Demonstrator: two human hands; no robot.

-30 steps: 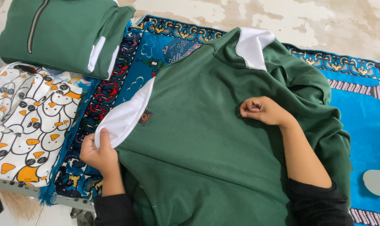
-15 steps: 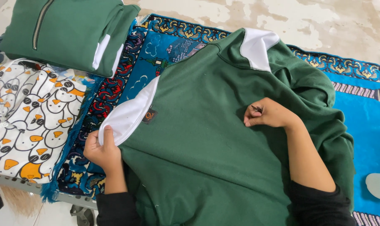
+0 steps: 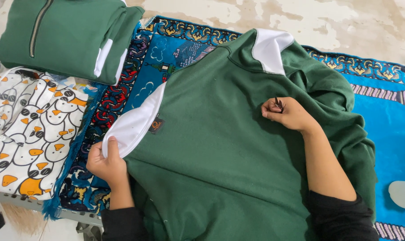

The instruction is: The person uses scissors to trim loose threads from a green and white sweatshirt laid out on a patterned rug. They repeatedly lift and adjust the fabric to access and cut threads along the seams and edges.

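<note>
The green sweatshirt (image 3: 220, 151) lies spread face-down across the patterned blue rug (image 3: 166, 53), directly in front of the person, its long axis running from the hem near the body up and slightly right toward the white collar panel (image 3: 269, 51) at the far end. The left hand (image 3: 106, 163) is closed on the white cuff panel (image 3: 133, 122) of the left sleeve, thumb on top, pinching the edge at the garment's left margin. The right hand (image 3: 287, 114) rests curled on the cloth right of the middle, fingertips bunched as if pinching a small fold; something thin and dark pokes up between the fingers, too small to identify. Both hands touch the garment, the left at its outer edge and the right further in, closer to the collar. The right side of the sweatshirt is rumpled into soft thick folds, while the centre lies fairly flat. The fabric looks like matte, heavy fleece knit, with a small dark label (image 3: 156, 125) by the white panel. Up to the left sits a folded green zip garment (image 3: 68, 35), above a white penguin-print cloth (image 3: 30, 125).
</note>
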